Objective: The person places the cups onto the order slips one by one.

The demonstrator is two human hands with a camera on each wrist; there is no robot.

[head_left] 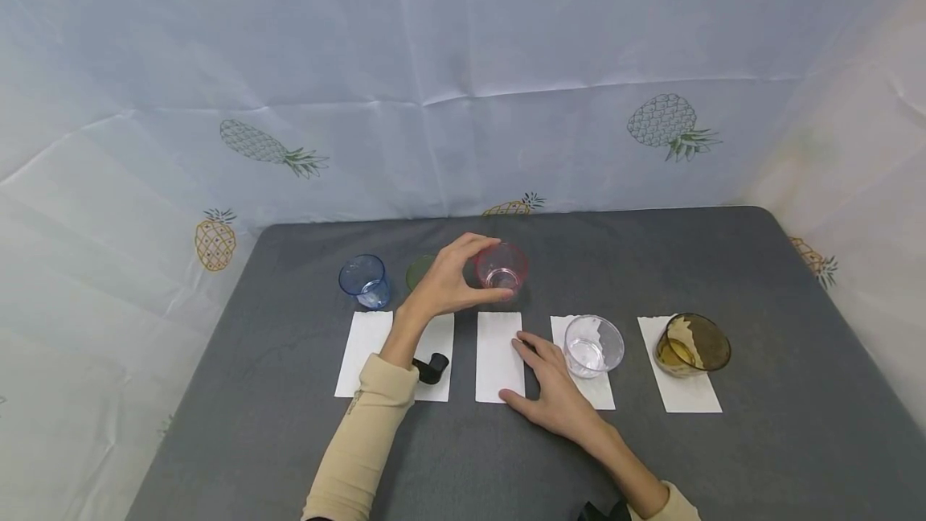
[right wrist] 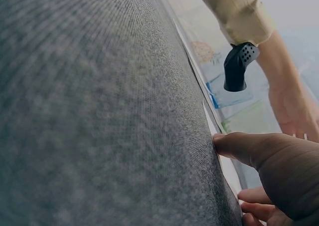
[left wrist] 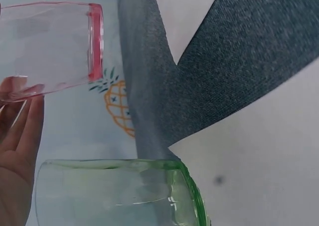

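Observation:
My left hand [head_left: 450, 278] grips a pink-tinted glass [head_left: 502, 264] at the back of the table, thumb on its near side and fingers round the far side. In the left wrist view, fingers [left wrist: 32, 128] lie against the side of that glass. A green glass [head_left: 417, 270] stands just left of it, partly hidden behind the left hand. My right hand [head_left: 555, 388] rests over a white paper sheet [head_left: 499, 356] in the middle, thumb and fingertips at the sheet's right edge. Nothing is held in the right hand.
A blue glass [head_left: 365, 283] stands at the back left behind a paper sheet [head_left: 363, 352]. A clear glass [head_left: 593, 348] and an amber glass [head_left: 693, 344] stand on sheets at the right. The grey cloth-covered table [head_left: 289, 392] ends at a pineapple-print curtain [head_left: 448, 151].

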